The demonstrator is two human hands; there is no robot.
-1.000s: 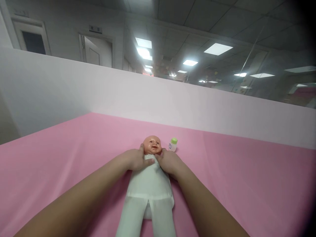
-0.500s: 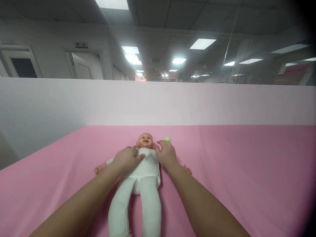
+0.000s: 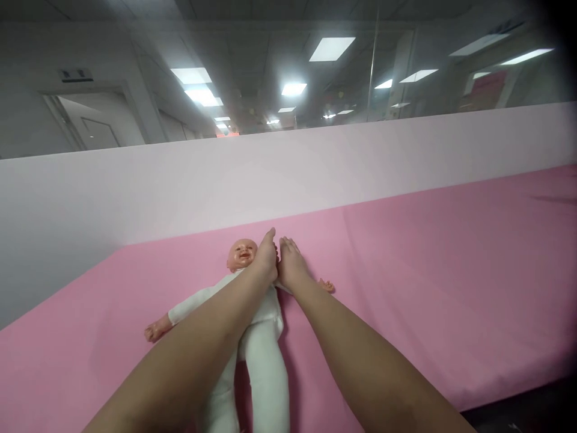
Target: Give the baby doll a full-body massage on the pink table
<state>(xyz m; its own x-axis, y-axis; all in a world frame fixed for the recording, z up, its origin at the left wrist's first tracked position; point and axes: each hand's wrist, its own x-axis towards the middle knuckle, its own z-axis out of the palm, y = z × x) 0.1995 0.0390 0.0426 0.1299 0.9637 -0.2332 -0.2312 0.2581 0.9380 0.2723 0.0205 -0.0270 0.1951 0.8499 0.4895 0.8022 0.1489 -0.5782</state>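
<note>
A baby doll point(image 3: 265, 355) with a cloth body and plastic head lies face up on the pink surface point(image 3: 406, 258). My left hand point(image 3: 267, 255) is beside the doll's head, over its shoulder, thumb pointing up; its forearm crosses the doll's chest. Close by on the right, my right hand point(image 3: 292, 261) has its fingers stretched out and facing the left palm. The two hands nearly meet at the wrists. Whatever lies between the palms is mostly hidden. The doll's arms spread out to both sides.
A white wall or panel point(image 3: 225, 180) runs along the far side of the pink surface, with glass above it. Behind are ceiling lights and a doorway point(image 3: 99, 126). The surface's near edge shows at the lower right.
My left hand has moved right, off the doll's chest, to meet my right hand. The green object by the right hand is out of sight. The view has turned right and tilted.
</note>
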